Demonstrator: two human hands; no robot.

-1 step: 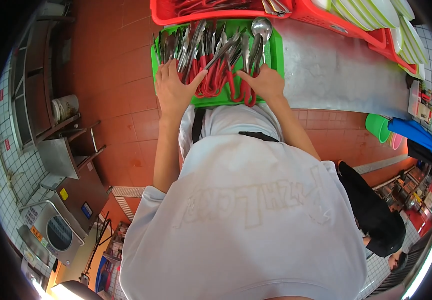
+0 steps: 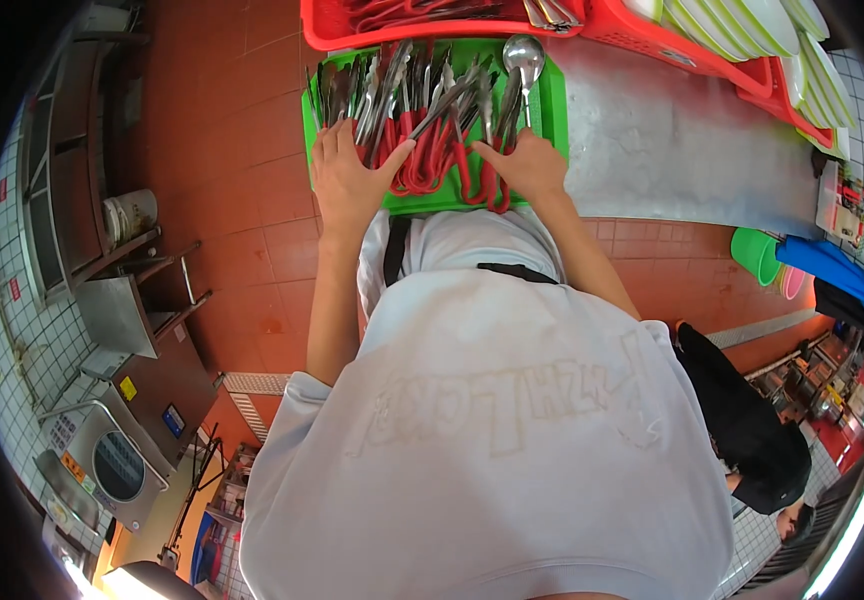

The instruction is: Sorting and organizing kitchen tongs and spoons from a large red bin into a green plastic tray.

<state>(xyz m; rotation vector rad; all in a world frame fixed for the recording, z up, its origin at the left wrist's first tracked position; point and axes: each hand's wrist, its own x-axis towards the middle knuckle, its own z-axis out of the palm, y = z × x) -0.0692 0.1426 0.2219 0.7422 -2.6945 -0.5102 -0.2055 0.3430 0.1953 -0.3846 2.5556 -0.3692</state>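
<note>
A green tray (image 2: 548, 100) holds a crowded row of metal tongs (image 2: 430, 110) with red handles, tips pointing to the far side. At its right side lies a large round serving spoon (image 2: 524, 56). My left hand (image 2: 350, 178) rests over the tray's left part, thumb stretched toward the red handles and fingers lying against the leftmost tongs. My right hand (image 2: 532, 168) is at the right part, its thumb extended left onto the nearest tongs handles; the spoon's handle runs down to its fingers. Some of the right fingers are hidden.
Beyond the tray stands a red basket (image 2: 432, 38) with more tongs and utensils. Red crates with white and green plates (image 2: 742, 28) are at far right on a steel counter (image 2: 682, 150). A green bucket (image 2: 754, 255) and a person in black (image 2: 742, 430) are to the right.
My right hand has shifted very slightly left, and the tongs beside its thumb have moved a little with it. My left hand stays in place.
</note>
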